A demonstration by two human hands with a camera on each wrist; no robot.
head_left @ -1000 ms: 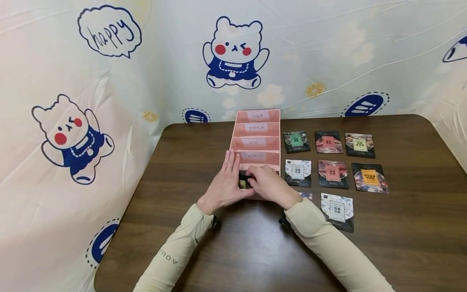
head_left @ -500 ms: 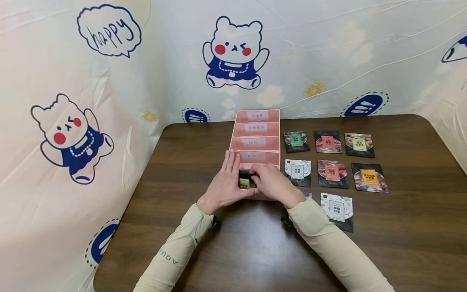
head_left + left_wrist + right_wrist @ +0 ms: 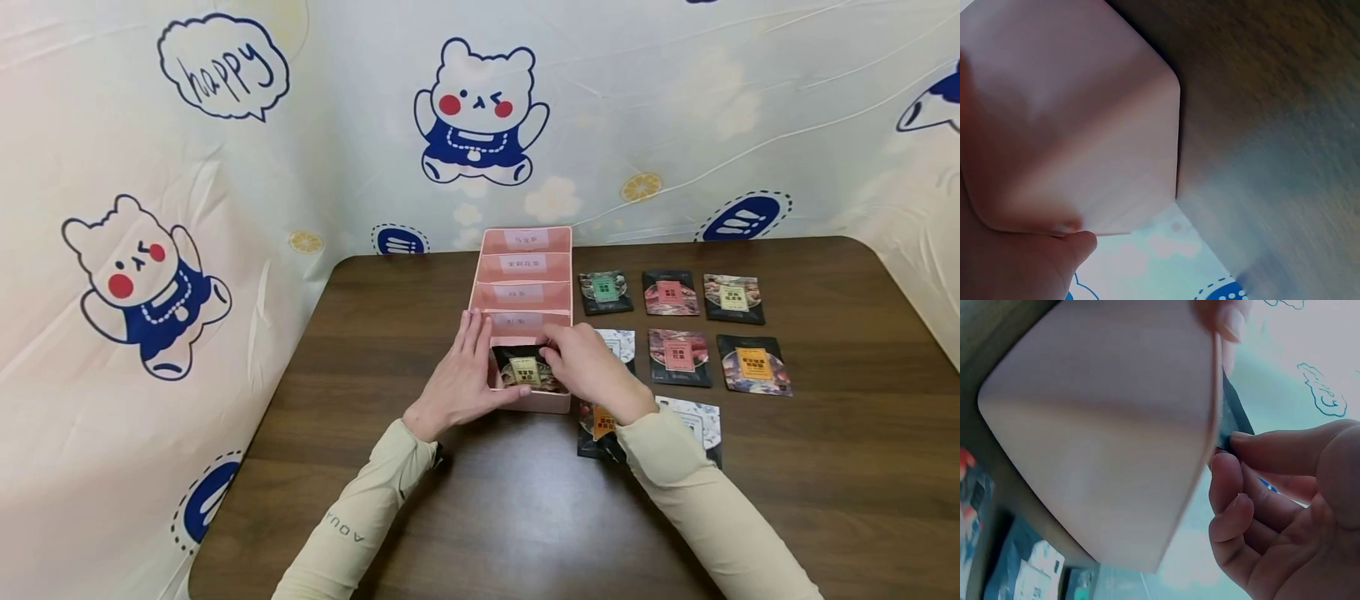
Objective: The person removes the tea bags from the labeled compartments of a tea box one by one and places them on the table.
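Observation:
A pink box with several labelled compartments stands before me. In its front compartment is a black tea sachet with a pale yellow-green label, face up and tilted a little. My left hand lies against the box's left side, fingers straight along the wall and thumb along the front rim. In the left wrist view, the thumb tip overlaps the rim. My right hand pinches the sachet's right corner. The right wrist view shows its thumb and forefinger on the dark sachet edge.
Right of the box lie rows of sachets: one with a green label, red ones, an orange one and white-patterned ones. Near the right wrist, another orange-labelled sachet is partly covered. A printed cloth hangs behind the table.
My right hand has shifted right and slightly up. The sachet, mostly covered by the hands before, now shows its label and spreads across the front compartment. My left hand has stayed in place.

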